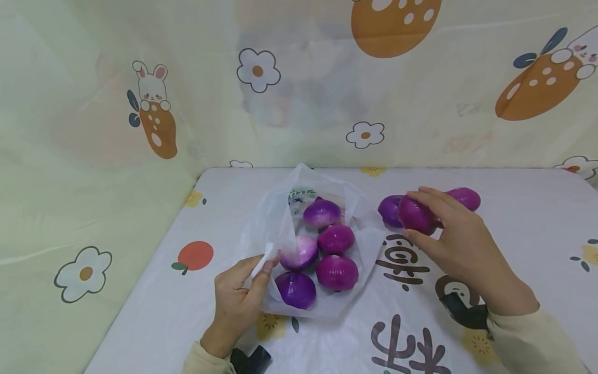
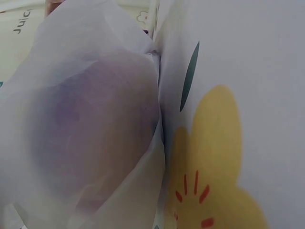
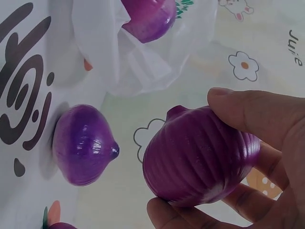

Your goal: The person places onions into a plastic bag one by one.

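A translucent white plastic bag (image 1: 366, 254) lies with its mouth spread on the table, several purple onions (image 1: 337, 272) inside it. My left hand (image 1: 240, 298) pinches the bag's left edge between thumb and fingers. To the right of the bag, my right hand (image 1: 460, 244) grips a reddish-purple onion (image 3: 200, 155), thumb on one side and fingers on the other. Beside it a darker purple onion (image 3: 83, 145) rests on the table. Past the right hand's knuckles shows one more onion (image 1: 464, 198), partly hidden. In the left wrist view the bag's film (image 2: 95, 129) covers a blurred purple shape.
The table (image 1: 154, 322) has a white cover printed with fruit, flowers and dark lettering. A pale patterned cloth (image 1: 299, 104) hangs behind it and along the left side. Black straps (image 1: 252, 361) show at both wrists, near the beige sleeves.
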Demonstrator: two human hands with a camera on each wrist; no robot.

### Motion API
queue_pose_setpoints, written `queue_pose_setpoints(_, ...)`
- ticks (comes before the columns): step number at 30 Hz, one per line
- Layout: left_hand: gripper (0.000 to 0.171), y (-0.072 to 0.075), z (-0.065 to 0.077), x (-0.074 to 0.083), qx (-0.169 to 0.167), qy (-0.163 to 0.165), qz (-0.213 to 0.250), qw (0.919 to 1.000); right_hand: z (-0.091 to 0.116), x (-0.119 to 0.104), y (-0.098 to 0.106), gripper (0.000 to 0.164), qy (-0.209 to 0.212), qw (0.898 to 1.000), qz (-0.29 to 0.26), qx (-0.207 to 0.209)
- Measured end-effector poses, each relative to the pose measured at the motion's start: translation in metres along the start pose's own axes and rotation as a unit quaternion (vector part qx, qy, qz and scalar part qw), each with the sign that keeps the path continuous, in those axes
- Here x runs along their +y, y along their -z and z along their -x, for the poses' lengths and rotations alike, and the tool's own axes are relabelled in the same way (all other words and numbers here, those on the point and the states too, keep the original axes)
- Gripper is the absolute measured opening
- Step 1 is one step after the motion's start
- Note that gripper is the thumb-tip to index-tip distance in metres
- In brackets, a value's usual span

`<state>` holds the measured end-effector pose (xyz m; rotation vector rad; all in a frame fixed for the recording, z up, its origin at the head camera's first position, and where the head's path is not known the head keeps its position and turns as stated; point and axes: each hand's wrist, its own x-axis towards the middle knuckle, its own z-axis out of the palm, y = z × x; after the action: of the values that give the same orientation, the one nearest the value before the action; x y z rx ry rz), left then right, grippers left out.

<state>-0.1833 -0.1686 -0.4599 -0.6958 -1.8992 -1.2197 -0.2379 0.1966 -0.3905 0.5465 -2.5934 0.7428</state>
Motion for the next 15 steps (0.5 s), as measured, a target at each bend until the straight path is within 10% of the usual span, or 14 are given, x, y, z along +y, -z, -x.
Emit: queue_pose_setpoints(15, 0.024, -0.001, 0.002, -0.003, 0.007, -0.006, 0.01, 0.9999, -0.001, -0.012, 0.001, 0.074, 0.019, 1.0, -0.007, 0.01)
